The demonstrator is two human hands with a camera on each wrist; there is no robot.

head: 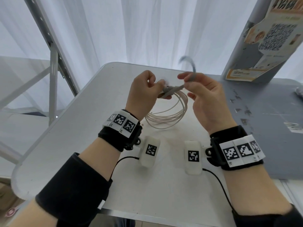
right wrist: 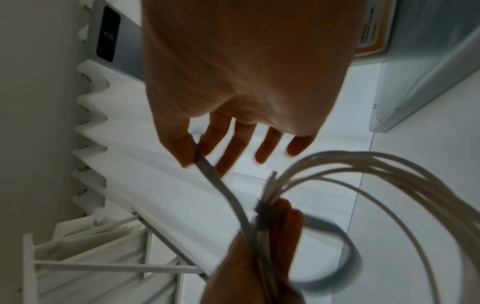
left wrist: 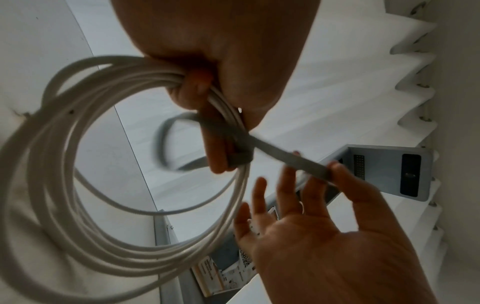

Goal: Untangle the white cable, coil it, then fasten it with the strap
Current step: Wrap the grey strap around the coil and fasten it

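Two hands are up above the table (head: 78, 122). The left hand (head: 144, 89) squeezes the white cable (head: 170, 115) where its rings bunch, and the round coil hangs down below it. The right hand (head: 208, 99) pinches the gray strap (head: 190, 76), which stretches sideways between both hands and wraps the bunch.

cable (head: 170, 115) white, strap (head: 173, 89) grey — table (head: 82, 128) white, wristbands (head: 119, 133) black with black-white square tags
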